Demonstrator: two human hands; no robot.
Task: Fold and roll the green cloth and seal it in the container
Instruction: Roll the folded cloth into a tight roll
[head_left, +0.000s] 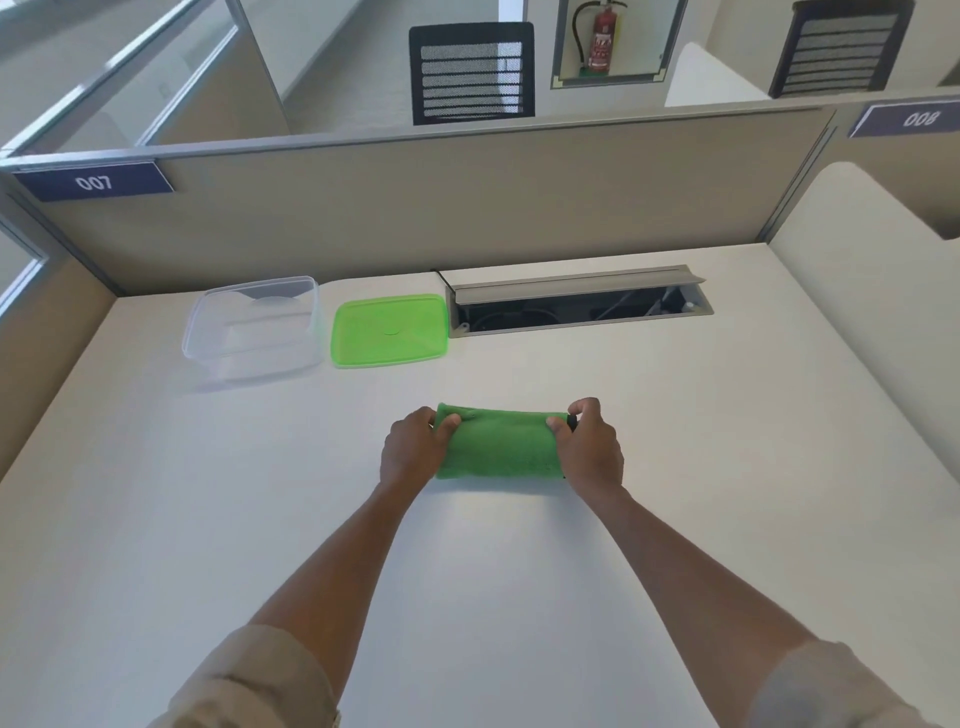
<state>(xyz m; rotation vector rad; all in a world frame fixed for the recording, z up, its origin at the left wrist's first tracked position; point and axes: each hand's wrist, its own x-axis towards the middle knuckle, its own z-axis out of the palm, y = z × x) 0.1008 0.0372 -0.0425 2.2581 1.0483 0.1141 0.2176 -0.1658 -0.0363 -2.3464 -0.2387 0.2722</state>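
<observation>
Left hand (413, 447) and right hand (589, 449) each clasp an end of the cloth (501, 447), a short green roll lying crosswise on the bench (727, 467), near centre. It looks soft, light and springy, likely to unroll if let go, so it is best gripped around the ends. Far left stands the open container (254, 327), its lid (389, 330) flat just right of it.

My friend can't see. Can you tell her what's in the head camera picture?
Two hands, left hand and right hand, grip the ends of a folded green cloth on a white desk. Farther back sit an open clear plastic container and, beside it on the right, its green lid.
</observation>
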